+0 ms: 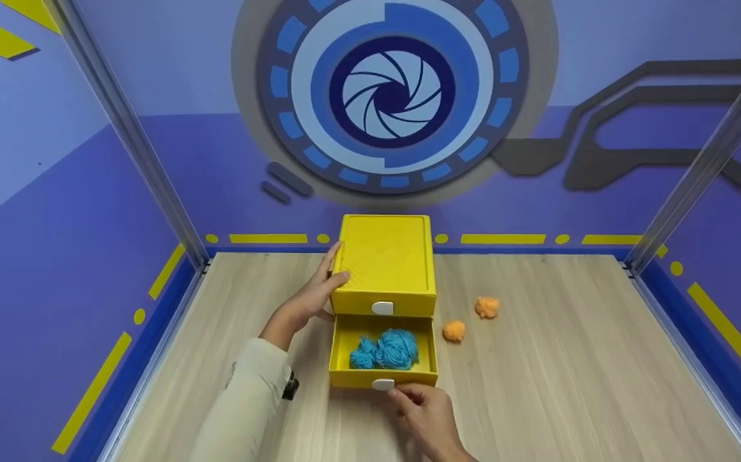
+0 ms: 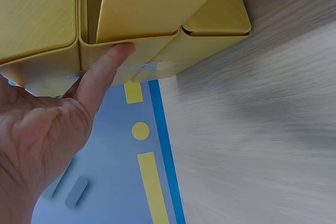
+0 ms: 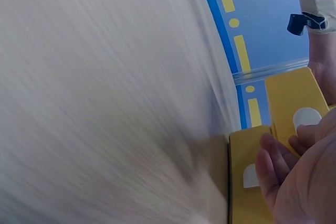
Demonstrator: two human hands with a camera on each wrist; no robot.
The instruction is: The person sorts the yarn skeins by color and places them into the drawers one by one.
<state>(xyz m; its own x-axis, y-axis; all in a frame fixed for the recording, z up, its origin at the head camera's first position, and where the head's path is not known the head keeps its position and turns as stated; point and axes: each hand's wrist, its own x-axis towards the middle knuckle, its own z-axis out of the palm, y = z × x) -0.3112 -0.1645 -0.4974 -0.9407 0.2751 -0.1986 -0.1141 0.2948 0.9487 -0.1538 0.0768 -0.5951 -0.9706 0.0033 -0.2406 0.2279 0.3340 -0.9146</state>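
Observation:
A yellow drawer cabinet (image 1: 386, 253) stands against the back wall. One drawer (image 1: 383, 378), below the shut top one, is pulled out toward the person. Inside it two blue yarn balls, a larger one (image 1: 397, 350) and a smaller one (image 1: 362, 354), lie side by side. My right hand (image 1: 431, 414) pinches the white handle (image 3: 306, 118) on this drawer's front, its other fingers loosely bent. My left hand (image 1: 311, 296) rests against the cabinet's left side, thumb near the top edge. In the left wrist view, one extended finger (image 2: 100, 74) touches the cabinet's side.
Two orange yarn balls, one nearer (image 1: 453, 331) and one farther (image 1: 487, 307), lie on the wooden table (image 1: 569, 359) right of the cabinet. Another drawer front with a white handle (image 3: 251, 177) shows beneath the open drawer. Metal posts (image 1: 133, 128) stand at the back corners.

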